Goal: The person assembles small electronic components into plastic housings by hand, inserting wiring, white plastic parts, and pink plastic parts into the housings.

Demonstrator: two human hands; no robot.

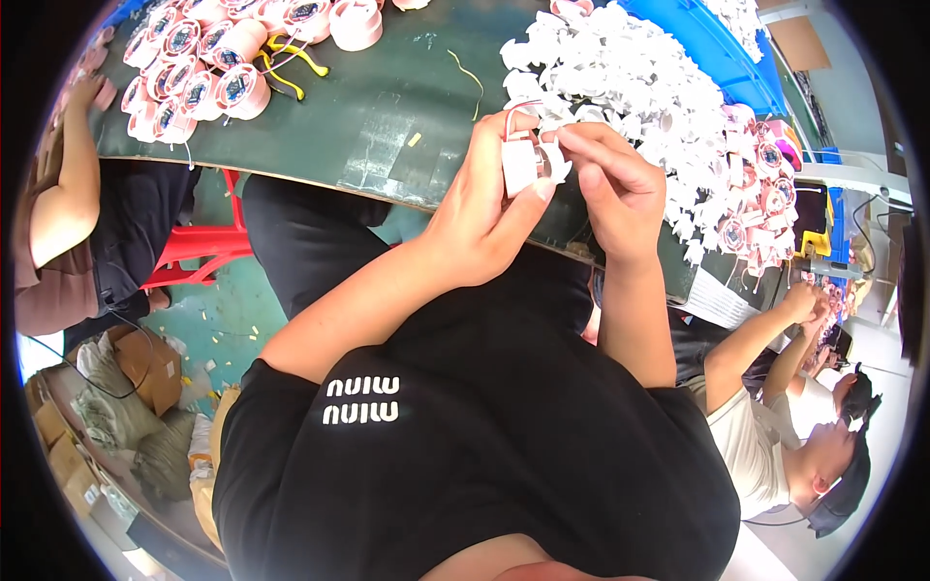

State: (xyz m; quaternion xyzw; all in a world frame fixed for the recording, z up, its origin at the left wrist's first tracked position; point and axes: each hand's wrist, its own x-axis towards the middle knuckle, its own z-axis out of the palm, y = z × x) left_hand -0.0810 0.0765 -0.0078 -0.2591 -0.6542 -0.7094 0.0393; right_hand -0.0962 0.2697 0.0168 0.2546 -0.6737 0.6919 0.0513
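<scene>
I judge this a fitting step: my left hand (484, 203) pinches the pale case (518, 170) over the table (358, 136), my right hand (625, 194) curls by its white piece (559, 167), pinch unclear, and steady alignment seems needed.

The left hand's (481, 208) fingers hide much of the pale cylindrical plastic housing (520, 167) they hold, and whatever lies at the right hand's (620, 189) fingertips is too small to make out. The head of the yellow-handled metal tool (308, 60) disappears among round pink plastic housings (242, 92), some cut off by the upper edge, as is the blue plastic crate (722, 53). The tabletop partly covers the red plastic stool (208, 244). The left-hand co-worker's head is out of frame; what the right-hand co-worker's hands (809, 302) hold is indistinct.
</scene>
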